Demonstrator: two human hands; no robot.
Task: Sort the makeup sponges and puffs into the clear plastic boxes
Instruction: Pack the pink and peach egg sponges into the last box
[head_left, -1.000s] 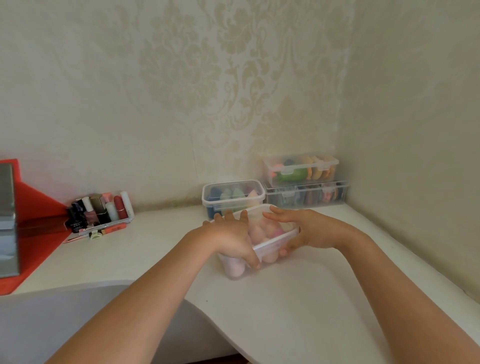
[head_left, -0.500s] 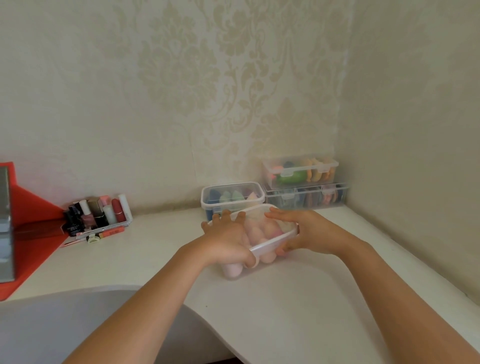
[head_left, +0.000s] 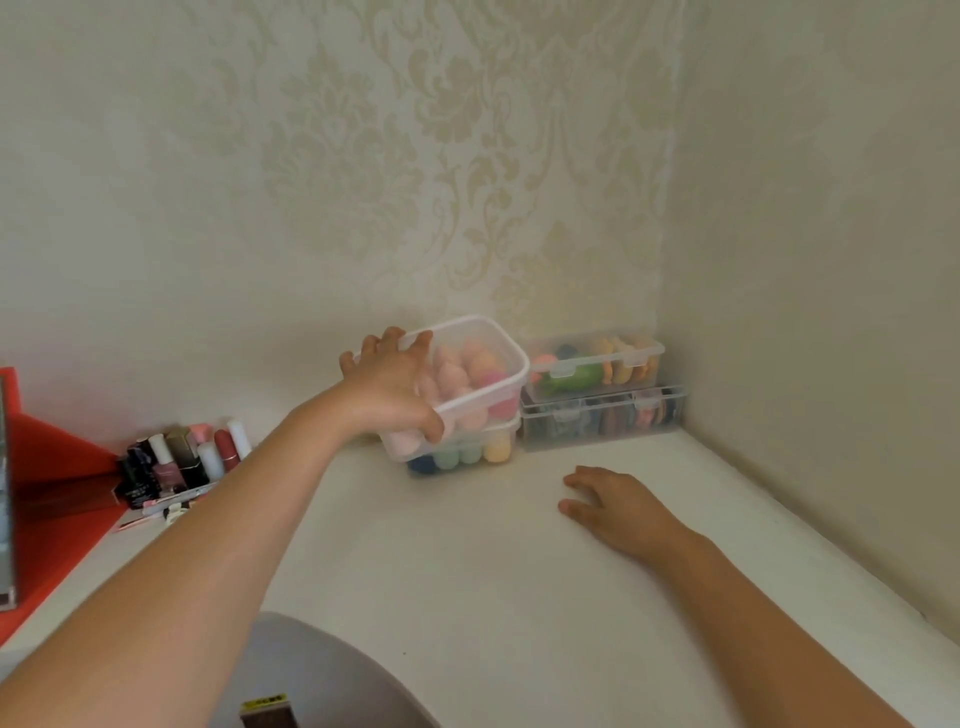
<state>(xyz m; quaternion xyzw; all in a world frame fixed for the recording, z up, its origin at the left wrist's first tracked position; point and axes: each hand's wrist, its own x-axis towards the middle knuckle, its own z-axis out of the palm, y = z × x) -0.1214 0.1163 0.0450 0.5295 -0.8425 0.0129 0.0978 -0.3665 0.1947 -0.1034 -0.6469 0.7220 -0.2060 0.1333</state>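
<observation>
My left hand (head_left: 387, 387) grips the near left corner of a clear lidded box of pink sponges (head_left: 475, 371). That box sits tilted on top of a second clear box with blue, green and yellow sponges (head_left: 462, 452), near the back wall. My right hand (head_left: 610, 501) rests on the white table (head_left: 467, 561) with relaxed fingers and holds nothing, to the right of and nearer than the boxes.
Two more clear boxes, one with green and orange puffs (head_left: 597, 364) above a flat one (head_left: 602, 415), stand stacked in the back right corner. A tray of nail polish and lipsticks (head_left: 182, 462) lies at the left beside a red stand (head_left: 47, 499). A grey chair back (head_left: 322, 670) rises at the bottom.
Both hands held the pink-sponge box near the table's middle. Now my left hand alone has carried it back onto the other box, and my right hand has let go and dropped to the table.
</observation>
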